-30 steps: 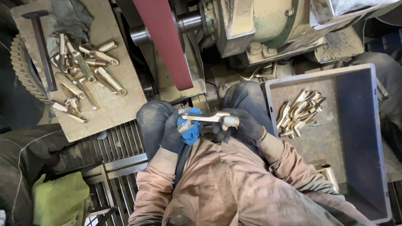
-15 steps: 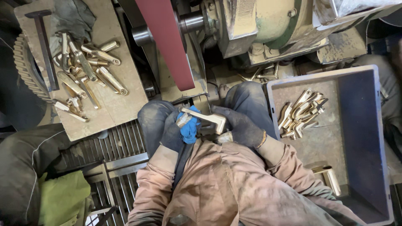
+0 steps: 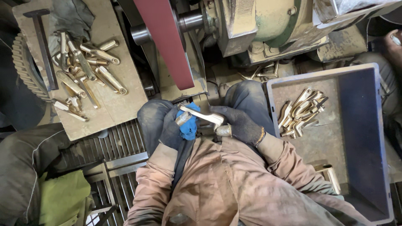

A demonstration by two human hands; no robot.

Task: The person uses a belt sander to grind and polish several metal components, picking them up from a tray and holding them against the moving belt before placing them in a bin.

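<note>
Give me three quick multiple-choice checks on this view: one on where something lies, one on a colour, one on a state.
1. Where is the blue-grey bin with the brass parts?
A. On the person's right
B. On the board at the left
C. Under the belt

2. What colour is the sanding belt?
A. Green
B. Dark red
C. Yellow

3. How is the metal handle held?
A. Lying loose in the bin
B. By one hand only
C. Between both gloved hands

Answers:
1. A, the bin stands past the right hand, at the right of the view.
2. B, the belt runs dark red down from the top.
3. C, the left hand, with a blue cloth, holds one end and the right hand the other.
</note>
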